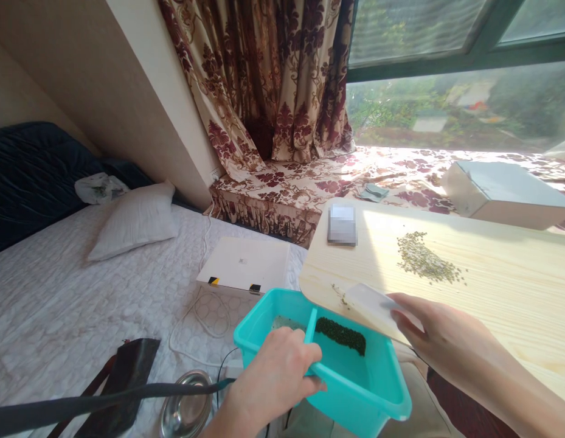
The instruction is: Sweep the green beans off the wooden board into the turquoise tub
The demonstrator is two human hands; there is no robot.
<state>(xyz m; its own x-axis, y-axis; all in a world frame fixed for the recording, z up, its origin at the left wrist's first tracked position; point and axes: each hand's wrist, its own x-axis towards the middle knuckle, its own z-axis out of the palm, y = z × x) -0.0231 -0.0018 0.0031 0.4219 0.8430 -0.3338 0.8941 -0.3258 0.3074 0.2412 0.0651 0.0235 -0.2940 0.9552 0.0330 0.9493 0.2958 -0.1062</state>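
My left hand [284, 372] is closed on the near rim of a turquoise two-compartment bin [396, 389], beside its divider. Dark green beans [340, 336] lie in a band in the right compartment; some pale grains [286, 324] are in the left one, partly hidden by my hand. In my right hand [419, 322] is a translucent white flat scraper [371, 304], held against the wooden tabletop [492, 261] at its edge above the bin. A few small grains [340, 296] lie beside the scraper. Farther back is a loose pile of mixed greenish and whitish grains [426, 258].
A phone-like dark object [342, 225] lies at the table's far left corner. On the bed are a white box [246, 261], a pillow [136, 222], a metal bowl [186, 404], a dark bag [122, 389] and cables. A white carton [510, 188] stands by the window.
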